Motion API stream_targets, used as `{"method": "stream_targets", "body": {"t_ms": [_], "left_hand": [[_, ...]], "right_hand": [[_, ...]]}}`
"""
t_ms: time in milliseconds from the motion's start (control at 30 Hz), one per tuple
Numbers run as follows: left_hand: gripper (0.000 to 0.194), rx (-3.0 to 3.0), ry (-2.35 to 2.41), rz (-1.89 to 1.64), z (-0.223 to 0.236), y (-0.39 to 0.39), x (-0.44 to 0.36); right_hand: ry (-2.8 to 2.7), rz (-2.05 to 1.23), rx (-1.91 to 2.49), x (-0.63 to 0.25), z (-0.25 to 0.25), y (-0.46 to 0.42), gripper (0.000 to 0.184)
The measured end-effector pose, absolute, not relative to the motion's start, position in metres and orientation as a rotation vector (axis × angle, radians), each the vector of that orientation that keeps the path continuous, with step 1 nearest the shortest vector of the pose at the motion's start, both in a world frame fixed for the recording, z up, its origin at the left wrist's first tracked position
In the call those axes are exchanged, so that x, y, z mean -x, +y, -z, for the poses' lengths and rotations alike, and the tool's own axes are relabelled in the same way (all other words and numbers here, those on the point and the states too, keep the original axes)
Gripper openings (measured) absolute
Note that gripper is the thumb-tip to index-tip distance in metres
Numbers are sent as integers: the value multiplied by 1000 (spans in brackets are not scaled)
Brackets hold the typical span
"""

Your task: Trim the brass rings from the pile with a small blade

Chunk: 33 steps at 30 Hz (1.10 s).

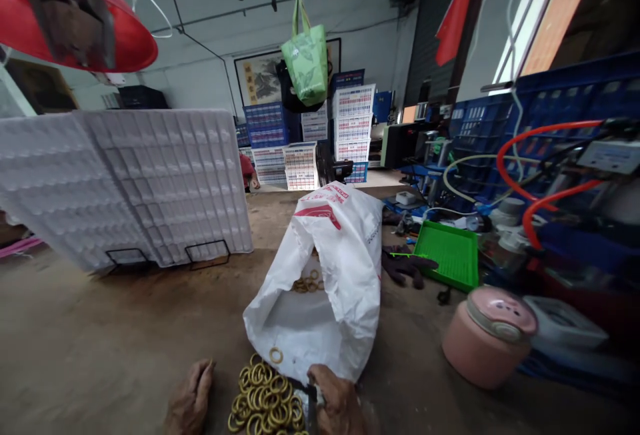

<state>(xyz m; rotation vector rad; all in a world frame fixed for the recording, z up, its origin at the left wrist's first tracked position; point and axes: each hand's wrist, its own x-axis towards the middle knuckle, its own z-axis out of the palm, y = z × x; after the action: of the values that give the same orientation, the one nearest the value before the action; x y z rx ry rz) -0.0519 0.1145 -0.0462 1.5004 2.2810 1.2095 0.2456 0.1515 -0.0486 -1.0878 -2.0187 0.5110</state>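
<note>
A white woven plastic sack [350, 248] with red print lies on the table, its mouth facing me. Several brass-coloured rings [307, 283] show inside it, and one ring [275, 355] rests on its lower lip. In front of the mouth is a heap of the same rings [270, 398]. My left hand [191, 398] is left of the heap with thumb and fingers pressed together; whatever they may hold is hidden. My right hand [337, 403] is closed at the right of the heap, by the sack's lip, around something dark that I cannot make out.
White ribbed trays [165, 182] stand upright at the left in black wire stands [207, 255]. On the right are a pink lidded pot [490, 338], a green tray [447, 255] and a dark glove [407, 265]. A red lamp shade [125, 28] hangs upper left.
</note>
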Motion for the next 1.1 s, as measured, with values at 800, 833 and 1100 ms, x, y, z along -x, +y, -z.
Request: {"method": "stream_targets", "body": {"t_ms": [800,833,1100], "left_hand": [[31,-1521,1899,-1302,39,113,38],[30,-1508,1882,-1314,40,114,38],[26,-1325,1639,-1419,17,108,34]], "right_hand": [[-2141,-3,1385,-245,57,154,41],[-2148,-7,1392,-245,56,154,40],[-2162,15,1378,-252,53,155,37]]}}
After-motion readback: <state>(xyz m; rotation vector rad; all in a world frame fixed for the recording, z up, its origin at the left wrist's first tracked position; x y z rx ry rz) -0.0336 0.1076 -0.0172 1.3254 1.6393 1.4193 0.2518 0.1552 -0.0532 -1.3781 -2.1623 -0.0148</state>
